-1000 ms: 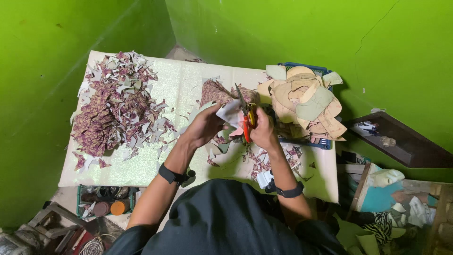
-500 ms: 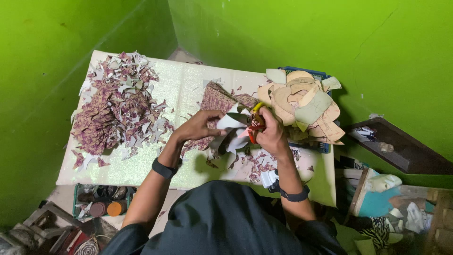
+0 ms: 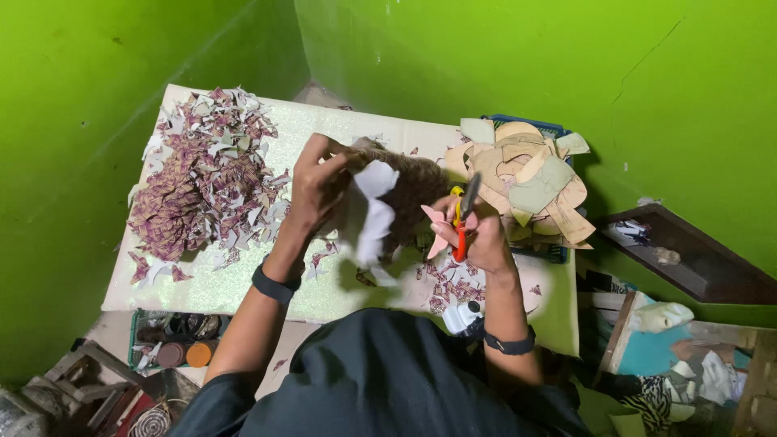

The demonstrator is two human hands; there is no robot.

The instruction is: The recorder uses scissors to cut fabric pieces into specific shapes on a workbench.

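Head view: cutting in progress. Left hand (image 3: 317,188) clamped on a white-and-maroon patterned paper sheet (image 3: 380,209), held above the pale desk (image 3: 243,283). Right hand (image 3: 479,235) closed round orange-handled scissors (image 3: 461,218) (blades pointing up). Judgement: next cut needs paper fed between blades. Room is tight: maroon paper scrap heap (image 3: 202,182) left, tan cardboard offcuts (image 3: 526,178) right.

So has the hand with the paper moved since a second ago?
Yes. The left hand has lifted its patterned paper sheet and drawn left, toward the pile of paper scraps, away from the scissors in the right hand.
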